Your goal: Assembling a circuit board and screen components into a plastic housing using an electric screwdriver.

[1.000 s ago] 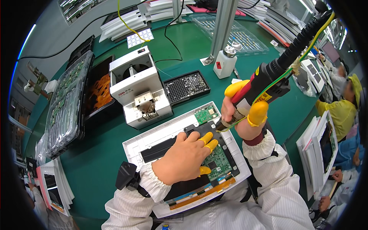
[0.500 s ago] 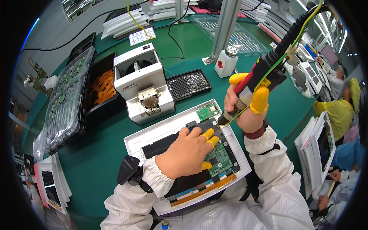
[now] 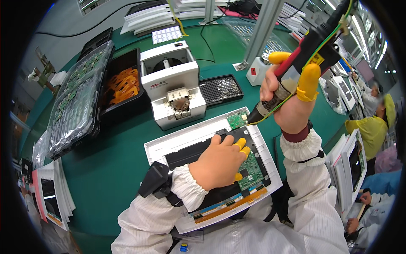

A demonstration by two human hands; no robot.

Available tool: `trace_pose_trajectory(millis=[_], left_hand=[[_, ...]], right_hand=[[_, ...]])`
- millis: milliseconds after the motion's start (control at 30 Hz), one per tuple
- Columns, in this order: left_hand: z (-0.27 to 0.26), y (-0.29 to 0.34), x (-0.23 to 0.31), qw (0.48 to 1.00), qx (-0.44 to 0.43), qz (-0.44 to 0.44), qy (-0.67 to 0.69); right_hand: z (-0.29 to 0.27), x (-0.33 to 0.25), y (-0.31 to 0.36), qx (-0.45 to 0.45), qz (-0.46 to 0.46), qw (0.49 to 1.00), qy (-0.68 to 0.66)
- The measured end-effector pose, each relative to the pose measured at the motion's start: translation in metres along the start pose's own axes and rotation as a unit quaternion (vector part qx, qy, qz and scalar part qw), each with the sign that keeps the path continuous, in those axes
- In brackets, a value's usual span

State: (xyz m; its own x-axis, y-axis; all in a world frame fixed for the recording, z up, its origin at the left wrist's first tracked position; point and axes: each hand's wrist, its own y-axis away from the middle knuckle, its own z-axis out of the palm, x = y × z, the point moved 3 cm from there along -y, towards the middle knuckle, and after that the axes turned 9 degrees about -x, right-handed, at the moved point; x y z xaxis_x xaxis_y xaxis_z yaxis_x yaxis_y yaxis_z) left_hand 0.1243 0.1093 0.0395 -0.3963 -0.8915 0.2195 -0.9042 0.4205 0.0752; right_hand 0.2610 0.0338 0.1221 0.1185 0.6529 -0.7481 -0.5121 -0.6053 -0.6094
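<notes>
Closest to the wearer, the orange strip [image 3: 237, 206] runs along the near side of the white housing [image 3: 270, 165], whose long axis goes left to right with the right end angled away. Over its black panel [image 3: 188, 156], the left hand [image 3: 220, 165] lies palm down, fingers spread and clasping nothing, the yellow-capped tips at the larger green board [image 3: 253, 171].

Just beyond those fingers, in the housing's far right corner, sits the small green board [image 3: 237, 121]. The right hand [image 3: 292, 110] is off to its right and higher, its grip wrapped round the powered screwdriver [image 3: 315, 47] – so the board lies leftward and below that grip. The tool slants down to the left, its nose at the board's right edge; whether it touches, I can't tell. The left fingers are near too, but the tool's nose is nearest.

Farther across the green counter [image 3: 105, 169] stand a white boxy machine [image 3: 171, 84], a black perforated tray [image 3: 220, 91] beside it, and a white bottle [image 3: 258, 72] – then the metal post [image 3: 264, 31].
</notes>
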Motion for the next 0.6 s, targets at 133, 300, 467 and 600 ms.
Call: trace_pose_trajectory(millis=[133, 300, 467, 600], left_hand=[[0.006, 0.0, 0.001, 0.995, 0.098, 0.014, 0.013], [0.01, -0.002, 0.002, 1.0, 0.0, -0.013, 0.017], [0.027, -0.004, -0.001, 0.999, 0.024, -0.017, -0.013], [0.04, -0.007, -0.005, 0.99, 0.14, 0.011, 0.001]], right_hand=[[0.044, 0.003, -0.028, -0.055, -0.072, 0.995, -0.032], [0.083, 0.04, -0.054, -0.09, -0.118, 0.986, -0.082], [0.101, 0.061, -0.061, -0.097, -0.12, 0.985, -0.078], [0.095, 0.069, -0.055, -0.116, -0.05, 0.99, 0.057]])
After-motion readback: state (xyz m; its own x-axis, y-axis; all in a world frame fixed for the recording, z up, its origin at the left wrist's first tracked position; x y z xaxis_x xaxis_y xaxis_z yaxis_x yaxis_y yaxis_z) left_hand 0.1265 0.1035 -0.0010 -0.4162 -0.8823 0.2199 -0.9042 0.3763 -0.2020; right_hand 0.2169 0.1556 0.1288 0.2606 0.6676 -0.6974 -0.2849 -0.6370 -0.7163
